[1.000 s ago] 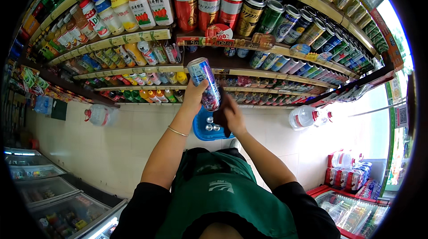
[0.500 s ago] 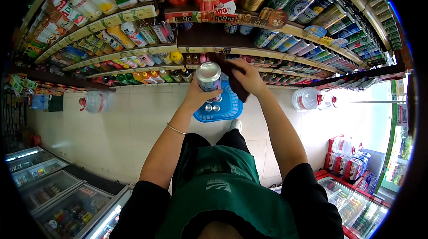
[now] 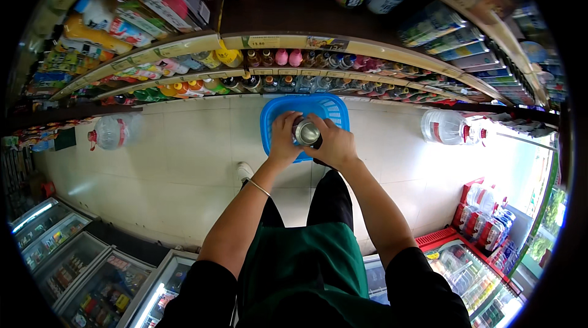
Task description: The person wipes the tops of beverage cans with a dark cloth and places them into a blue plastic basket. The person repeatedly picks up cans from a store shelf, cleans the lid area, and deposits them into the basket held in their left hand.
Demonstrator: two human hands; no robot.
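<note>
Both my hands are closed around a drink can [image 3: 307, 132], held upright in front of me with its silver end facing up. My left hand [image 3: 284, 142] wraps the can's left side. My right hand [image 3: 335, 145] presses against its right side. A dark brown cloth [image 3: 319, 161] shows only in part under my right hand. Below the can, a blue plastic basket [image 3: 266, 126] stands on the floor at the foot of the shelves. My hands hide much of the basket's near part and whatever lies there.
Ahead rise the store shelves [image 3: 275, 42], with bottles, cartons and cans on them. Large clear water bottles [image 3: 113, 132] stand on the floor to the left, with more water jugs [image 3: 444, 127] to the right. Glass-topped freezers [image 3: 104, 285] line the area behind me.
The can has come down and nearer to me, over the basket. My right hand, earlier beside the can with the cloth hanging, has closed in against it. My view has shifted lower on the shelves.
</note>
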